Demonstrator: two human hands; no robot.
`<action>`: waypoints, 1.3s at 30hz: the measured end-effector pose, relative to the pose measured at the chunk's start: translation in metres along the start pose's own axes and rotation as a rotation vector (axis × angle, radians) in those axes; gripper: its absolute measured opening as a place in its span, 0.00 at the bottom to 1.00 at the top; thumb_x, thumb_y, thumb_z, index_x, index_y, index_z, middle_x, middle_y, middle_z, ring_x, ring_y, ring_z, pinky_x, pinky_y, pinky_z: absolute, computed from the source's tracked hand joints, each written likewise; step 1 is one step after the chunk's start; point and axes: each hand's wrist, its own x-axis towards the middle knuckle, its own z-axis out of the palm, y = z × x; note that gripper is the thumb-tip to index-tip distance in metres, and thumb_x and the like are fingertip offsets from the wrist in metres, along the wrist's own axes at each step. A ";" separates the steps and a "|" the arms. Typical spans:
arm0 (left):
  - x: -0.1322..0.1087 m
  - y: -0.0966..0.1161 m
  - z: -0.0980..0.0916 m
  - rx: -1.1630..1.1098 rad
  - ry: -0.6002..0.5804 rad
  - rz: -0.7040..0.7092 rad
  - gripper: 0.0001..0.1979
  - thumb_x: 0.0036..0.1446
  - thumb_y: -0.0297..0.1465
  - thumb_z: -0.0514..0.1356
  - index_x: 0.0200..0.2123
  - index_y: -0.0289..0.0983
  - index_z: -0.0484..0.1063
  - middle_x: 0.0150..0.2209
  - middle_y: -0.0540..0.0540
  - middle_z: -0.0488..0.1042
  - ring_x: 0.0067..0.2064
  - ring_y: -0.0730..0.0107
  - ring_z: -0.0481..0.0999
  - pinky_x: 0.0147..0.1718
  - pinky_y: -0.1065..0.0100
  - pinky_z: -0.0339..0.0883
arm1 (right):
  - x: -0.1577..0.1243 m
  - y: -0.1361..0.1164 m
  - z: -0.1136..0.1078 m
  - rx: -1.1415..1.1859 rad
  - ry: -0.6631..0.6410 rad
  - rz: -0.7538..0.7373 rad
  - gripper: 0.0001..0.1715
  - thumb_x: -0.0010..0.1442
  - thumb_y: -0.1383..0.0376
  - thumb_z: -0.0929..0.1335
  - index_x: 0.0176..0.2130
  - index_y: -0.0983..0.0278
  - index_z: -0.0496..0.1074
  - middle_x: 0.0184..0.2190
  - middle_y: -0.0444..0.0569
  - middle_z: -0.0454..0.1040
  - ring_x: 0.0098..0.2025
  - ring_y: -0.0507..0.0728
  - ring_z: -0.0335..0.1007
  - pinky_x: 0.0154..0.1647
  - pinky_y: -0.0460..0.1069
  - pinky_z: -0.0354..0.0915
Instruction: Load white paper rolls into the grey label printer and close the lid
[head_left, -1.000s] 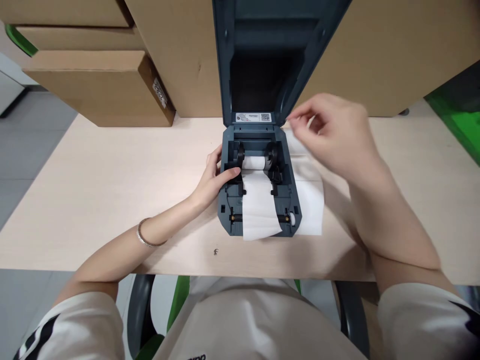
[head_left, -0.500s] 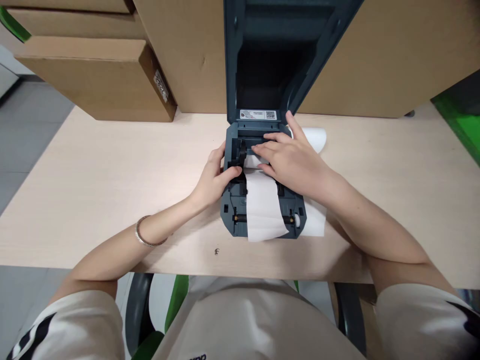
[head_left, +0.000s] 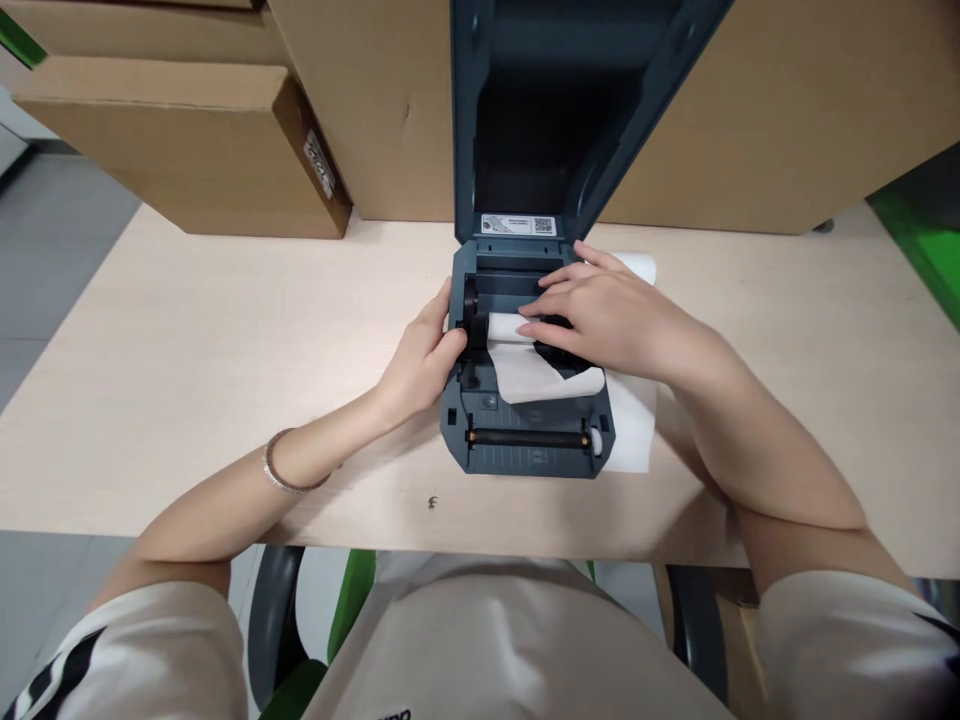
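Label printer point(head_left: 525, 455) sits mid-desk point(head_left: 187, 350), lid point(head_left: 555, 100) swung up at 12 o'clock against the cardboard boxes point(head_left: 187, 150). The paper roll point(head_left: 508, 325) lies across the back of the open bay, its loose tail point(head_left: 540, 378) crumpled and pointing toward 6 o'clock, stopping well short of the black roller bar point(head_left: 529, 437) at the front. The left hand point(head_left: 420, 365) comes in from 9 o'clock, curled round the printer's left wall, thumb pressed on the black roll guide point(head_left: 471, 320). The right hand point(head_left: 607, 320) comes in from 3 o'clock, fingers stretched flat, tips touching the roll's right end. Its thumb is hidden underneath, so I cannot tell whether it pinches the roll or only rests on it. A separate white sheet point(head_left: 634, 425) pokes out beside the printer at 4 o'clock. My read: the roll is being seated between its guides, not yet threaded. The next move calls for the guide to sit snug against the roll's end and the tail to be flattened and drawn straight over the roller bar, kept square so that it does not skew.
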 end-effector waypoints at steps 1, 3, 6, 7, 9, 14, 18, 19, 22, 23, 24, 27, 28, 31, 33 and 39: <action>0.000 0.000 0.000 0.004 0.001 0.009 0.37 0.65 0.35 0.58 0.76 0.38 0.68 0.77 0.44 0.73 0.77 0.43 0.70 0.79 0.49 0.62 | 0.000 0.001 -0.003 0.047 -0.024 0.004 0.25 0.79 0.53 0.65 0.52 0.57 0.89 0.50 0.52 0.89 0.66 0.69 0.80 0.84 0.76 0.53; 0.000 0.000 0.000 0.007 -0.002 0.015 0.37 0.65 0.35 0.58 0.76 0.38 0.67 0.77 0.44 0.73 0.78 0.43 0.70 0.79 0.49 0.62 | 0.001 0.002 -0.006 0.102 -0.045 0.013 0.25 0.79 0.53 0.64 0.54 0.57 0.89 0.52 0.52 0.89 0.67 0.69 0.79 0.84 0.76 0.52; 0.001 0.002 0.000 -0.011 0.004 -0.003 0.36 0.64 0.35 0.60 0.75 0.39 0.70 0.75 0.45 0.75 0.78 0.42 0.70 0.79 0.50 0.62 | 0.004 0.001 -0.003 0.082 0.005 0.027 0.24 0.77 0.55 0.66 0.53 0.59 0.90 0.48 0.54 0.89 0.66 0.70 0.80 0.84 0.78 0.50; 0.001 0.002 0.000 -0.019 0.006 -0.009 0.36 0.63 0.35 0.60 0.74 0.40 0.70 0.75 0.46 0.76 0.78 0.42 0.70 0.79 0.50 0.62 | 0.006 0.000 0.000 0.067 0.034 0.025 0.23 0.76 0.56 0.66 0.52 0.59 0.90 0.46 0.54 0.89 0.65 0.71 0.80 0.84 0.78 0.49; 0.001 0.003 0.000 -0.033 0.008 -0.007 0.35 0.63 0.35 0.61 0.73 0.41 0.72 0.74 0.46 0.76 0.77 0.41 0.70 0.79 0.49 0.63 | 0.009 -0.001 0.007 0.043 0.091 0.010 0.22 0.76 0.58 0.66 0.50 0.58 0.90 0.43 0.53 0.89 0.64 0.71 0.81 0.85 0.79 0.47; 0.002 0.003 0.000 -0.023 0.005 0.005 0.35 0.62 0.34 0.60 0.73 0.40 0.72 0.75 0.47 0.76 0.78 0.41 0.69 0.78 0.49 0.63 | 0.015 -0.003 0.018 -0.044 0.112 -0.019 0.16 0.72 0.57 0.71 0.46 0.58 0.90 0.40 0.52 0.87 0.61 0.72 0.81 0.85 0.78 0.48; 0.001 0.002 0.001 -0.016 0.007 0.006 0.35 0.63 0.34 0.60 0.73 0.40 0.72 0.75 0.46 0.76 0.78 0.41 0.70 0.78 0.49 0.63 | 0.017 -0.004 0.020 -0.160 0.092 -0.004 0.11 0.67 0.58 0.75 0.42 0.60 0.88 0.37 0.53 0.86 0.57 0.73 0.81 0.83 0.79 0.51; 0.001 0.002 0.001 -0.019 0.008 0.006 0.34 0.64 0.35 0.60 0.73 0.41 0.72 0.74 0.47 0.77 0.77 0.42 0.71 0.78 0.49 0.64 | 0.017 -0.004 0.019 -0.154 0.097 -0.006 0.11 0.68 0.57 0.75 0.42 0.60 0.88 0.37 0.52 0.85 0.57 0.73 0.81 0.83 0.78 0.51; 0.001 0.000 0.000 -0.023 0.008 0.001 0.34 0.65 0.36 0.60 0.74 0.41 0.71 0.74 0.46 0.77 0.76 0.42 0.72 0.78 0.48 0.64 | 0.013 -0.004 0.004 0.013 0.098 -0.013 0.13 0.70 0.55 0.72 0.42 0.59 0.85 0.38 0.50 0.85 0.53 0.69 0.82 0.84 0.77 0.50; 0.001 -0.001 0.000 -0.023 0.007 0.003 0.34 0.65 0.36 0.60 0.74 0.41 0.71 0.75 0.45 0.76 0.77 0.42 0.72 0.79 0.48 0.63 | 0.010 -0.004 -0.004 0.099 0.102 -0.013 0.13 0.70 0.53 0.72 0.42 0.58 0.84 0.39 0.49 0.85 0.52 0.67 0.83 0.84 0.76 0.50; 0.001 -0.002 0.000 -0.023 0.003 0.008 0.34 0.65 0.37 0.60 0.74 0.41 0.71 0.75 0.45 0.75 0.77 0.41 0.71 0.79 0.48 0.62 | 0.005 -0.002 -0.014 0.182 0.111 -0.013 0.14 0.69 0.51 0.72 0.41 0.58 0.83 0.39 0.48 0.85 0.50 0.66 0.83 0.84 0.75 0.52; 0.001 -0.004 -0.001 -0.020 -0.012 0.037 0.34 0.67 0.38 0.60 0.75 0.40 0.69 0.77 0.44 0.72 0.79 0.42 0.69 0.80 0.48 0.60 | -0.014 0.010 -0.047 0.370 0.133 0.049 0.23 0.66 0.41 0.73 0.41 0.56 0.80 0.42 0.48 0.85 0.47 0.62 0.82 0.66 0.64 0.73; 0.001 -0.004 -0.002 -0.013 -0.016 0.046 0.34 0.68 0.38 0.60 0.76 0.40 0.68 0.78 0.43 0.72 0.80 0.42 0.68 0.81 0.48 0.60 | -0.022 0.018 -0.058 0.400 0.118 0.088 0.28 0.64 0.35 0.73 0.41 0.56 0.79 0.42 0.49 0.84 0.44 0.61 0.81 0.55 0.60 0.76; 0.001 -0.006 -0.002 0.022 -0.029 0.058 0.35 0.69 0.37 0.58 0.77 0.38 0.66 0.79 0.41 0.70 0.80 0.43 0.68 0.81 0.48 0.61 | -0.046 0.052 -0.081 0.385 -0.020 0.199 0.46 0.49 0.20 0.73 0.40 0.55 0.80 0.38 0.51 0.83 0.38 0.60 0.77 0.40 0.56 0.72; 0.002 -0.007 -0.003 0.053 -0.042 0.068 0.36 0.68 0.37 0.57 0.78 0.36 0.65 0.79 0.39 0.69 0.80 0.43 0.68 0.80 0.46 0.61 | -0.057 0.080 -0.085 0.350 -0.182 0.296 0.51 0.45 0.18 0.73 0.42 0.56 0.80 0.41 0.52 0.83 0.40 0.61 0.77 0.41 0.57 0.71; 0.002 -0.009 -0.004 0.100 -0.045 0.075 0.38 0.67 0.35 0.56 0.78 0.35 0.63 0.80 0.39 0.68 0.80 0.46 0.69 0.81 0.48 0.62 | -0.061 0.145 -0.050 0.173 -0.476 0.587 0.30 0.55 0.39 0.79 0.44 0.59 0.80 0.44 0.53 0.83 0.44 0.65 0.78 0.46 0.58 0.70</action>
